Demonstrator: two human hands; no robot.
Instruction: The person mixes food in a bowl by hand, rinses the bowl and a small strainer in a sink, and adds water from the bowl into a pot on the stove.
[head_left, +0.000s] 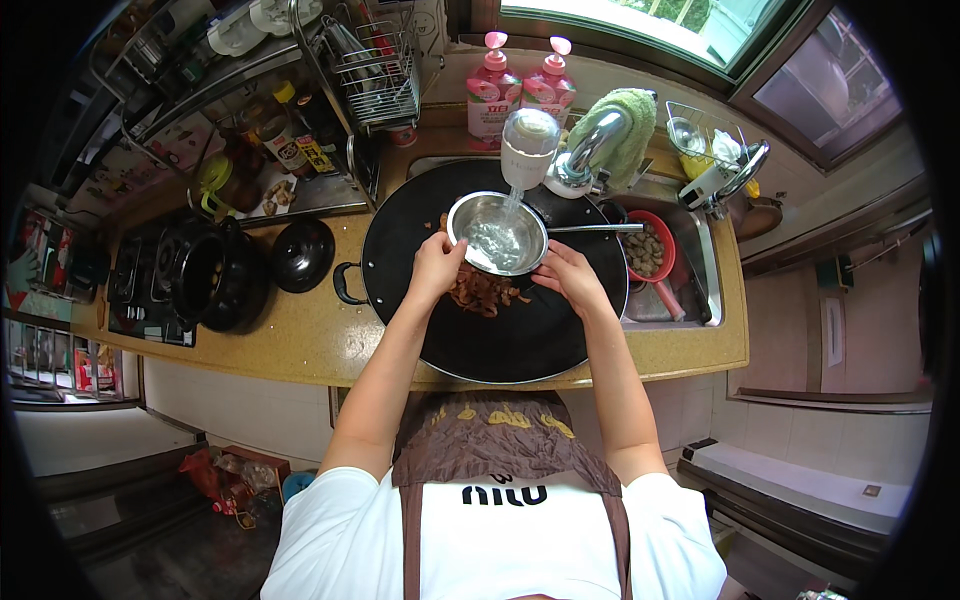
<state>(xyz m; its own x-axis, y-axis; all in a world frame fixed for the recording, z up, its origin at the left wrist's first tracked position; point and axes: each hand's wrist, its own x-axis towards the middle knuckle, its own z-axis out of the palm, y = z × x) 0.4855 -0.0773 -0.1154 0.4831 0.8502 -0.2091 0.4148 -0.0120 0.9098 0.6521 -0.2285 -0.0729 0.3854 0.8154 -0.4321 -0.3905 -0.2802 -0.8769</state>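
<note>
Between both hands a stainless steel bowl (498, 232) is held under a running faucet with a filter (529, 148), and water collects in it. My left hand (438, 266) grips the bowl's left rim, thumb on top. My right hand (566, 271) holds its lower right side. Beneath the bowl is a large black wok (525, 337), set over the sink. Brown pieces of food (486, 292) lie in the wok, partly hidden by the bowl and left hand. A metal handle (596, 228) of a utensil reaches across the wok's right rim.
In the sink (709, 307) at right sits a red strainer (669, 251) with greyish pieces. Left on the counter (315, 345) are a black lid (303, 255) and black pot (225, 277) by the stove. Behind stand pink pump bottles (493, 101) and a wire rack (379, 82).
</note>
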